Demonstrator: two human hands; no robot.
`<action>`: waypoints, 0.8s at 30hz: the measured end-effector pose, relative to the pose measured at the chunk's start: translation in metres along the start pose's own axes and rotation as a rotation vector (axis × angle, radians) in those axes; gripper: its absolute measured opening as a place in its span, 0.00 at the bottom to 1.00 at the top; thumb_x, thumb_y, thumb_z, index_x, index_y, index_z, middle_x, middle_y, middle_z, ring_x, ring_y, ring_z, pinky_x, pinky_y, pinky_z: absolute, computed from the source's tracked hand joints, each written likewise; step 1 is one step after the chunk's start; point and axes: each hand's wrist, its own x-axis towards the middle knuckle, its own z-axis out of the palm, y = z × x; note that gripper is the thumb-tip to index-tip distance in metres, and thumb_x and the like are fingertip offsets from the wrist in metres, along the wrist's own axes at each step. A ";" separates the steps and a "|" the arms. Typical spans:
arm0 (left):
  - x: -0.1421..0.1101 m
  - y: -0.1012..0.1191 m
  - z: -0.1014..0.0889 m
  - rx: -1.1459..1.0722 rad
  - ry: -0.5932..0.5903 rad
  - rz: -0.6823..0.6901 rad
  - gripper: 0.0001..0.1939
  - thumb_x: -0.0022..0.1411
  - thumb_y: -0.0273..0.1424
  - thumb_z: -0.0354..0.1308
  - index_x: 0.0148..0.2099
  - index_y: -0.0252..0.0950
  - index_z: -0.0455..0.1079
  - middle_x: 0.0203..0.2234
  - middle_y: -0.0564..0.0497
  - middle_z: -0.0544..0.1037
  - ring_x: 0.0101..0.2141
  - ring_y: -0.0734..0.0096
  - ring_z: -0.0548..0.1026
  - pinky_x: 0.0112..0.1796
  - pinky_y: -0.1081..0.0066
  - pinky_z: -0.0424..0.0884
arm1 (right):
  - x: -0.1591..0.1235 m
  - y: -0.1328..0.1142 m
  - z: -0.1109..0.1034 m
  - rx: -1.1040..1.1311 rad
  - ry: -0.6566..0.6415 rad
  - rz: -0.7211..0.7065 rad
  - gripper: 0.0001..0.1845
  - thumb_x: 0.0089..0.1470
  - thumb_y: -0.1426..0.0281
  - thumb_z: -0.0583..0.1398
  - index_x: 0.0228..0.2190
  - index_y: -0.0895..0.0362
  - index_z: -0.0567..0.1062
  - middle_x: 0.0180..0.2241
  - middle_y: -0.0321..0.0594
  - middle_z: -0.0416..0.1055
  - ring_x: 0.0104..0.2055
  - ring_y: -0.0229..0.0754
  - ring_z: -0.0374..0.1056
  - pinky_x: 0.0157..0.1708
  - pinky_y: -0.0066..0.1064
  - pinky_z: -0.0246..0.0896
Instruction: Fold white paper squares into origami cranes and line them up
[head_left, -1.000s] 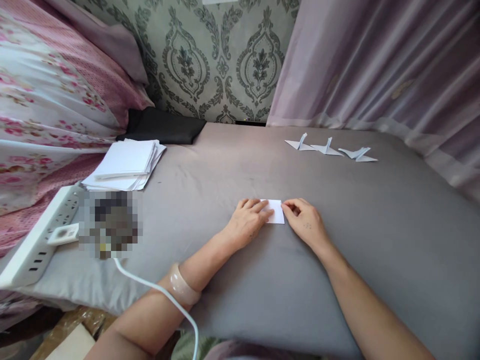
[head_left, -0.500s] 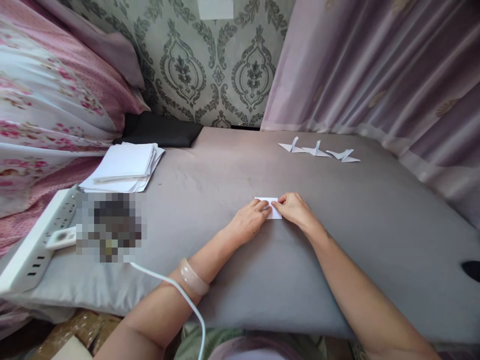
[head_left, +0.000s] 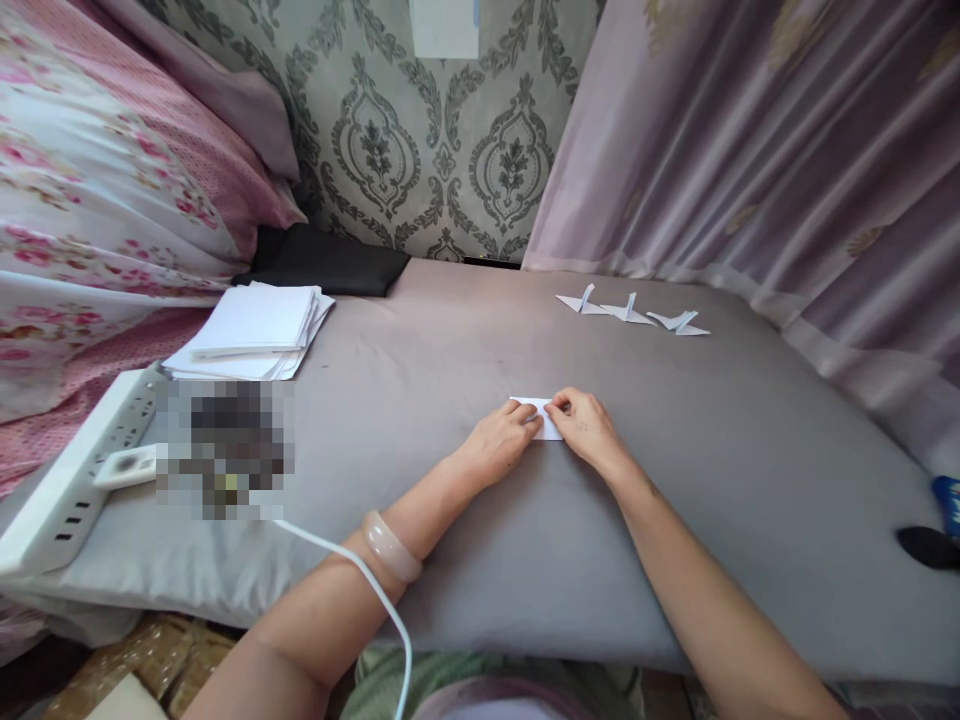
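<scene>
A small folded sheet of white paper (head_left: 553, 428) lies flat on the grey cloth in the middle of the view. From the left, my left hand (head_left: 501, 440) bears down on it, fingers bent and closed against its surface. My right hand (head_left: 585, 425) pinches the paper near its right side between thumb and fingertips. Part of the sheet is hidden beneath my fingers. Farther back to the right stand three folded paper cranes, the left one (head_left: 583, 302), the middle one (head_left: 628, 312) and the right one (head_left: 681, 324), in a row.
A stack of white paper (head_left: 255, 318) lies at the back left, by a black flat case (head_left: 322, 262). At the left edge is a white power strip (head_left: 90, 480); a white cable (head_left: 352, 560) crosses over my left forearm. A dark object (head_left: 928, 548) sits far right.
The view has shifted slightly, bringing a blue object in at the right edge. My right hand has turned a little on the paper; my left hand keeps its place.
</scene>
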 end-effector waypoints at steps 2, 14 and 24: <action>0.000 0.001 -0.001 0.013 0.002 0.000 0.17 0.67 0.24 0.45 0.55 0.31 0.65 0.46 0.40 0.72 0.48 0.60 0.68 0.51 0.62 0.67 | -0.002 0.000 0.003 0.007 0.028 0.027 0.10 0.52 0.65 0.58 0.33 0.56 0.76 0.31 0.40 0.76 0.34 0.41 0.71 0.34 0.29 0.59; 0.000 0.003 -0.003 -0.006 0.005 -0.013 0.17 0.66 0.22 0.44 0.54 0.33 0.66 0.46 0.41 0.72 0.47 0.60 0.68 0.50 0.61 0.69 | 0.005 0.003 0.010 0.053 0.037 0.069 0.11 0.49 0.68 0.58 0.33 0.54 0.79 0.31 0.41 0.78 0.34 0.42 0.73 0.34 0.29 0.60; 0.000 0.004 -0.005 0.021 -0.036 -0.021 0.18 0.66 0.23 0.45 0.56 0.30 0.65 0.48 0.41 0.71 0.48 0.60 0.67 0.51 0.63 0.68 | 0.009 0.003 0.010 0.155 0.031 0.055 0.08 0.47 0.66 0.58 0.26 0.56 0.77 0.27 0.40 0.77 0.30 0.41 0.70 0.30 0.29 0.57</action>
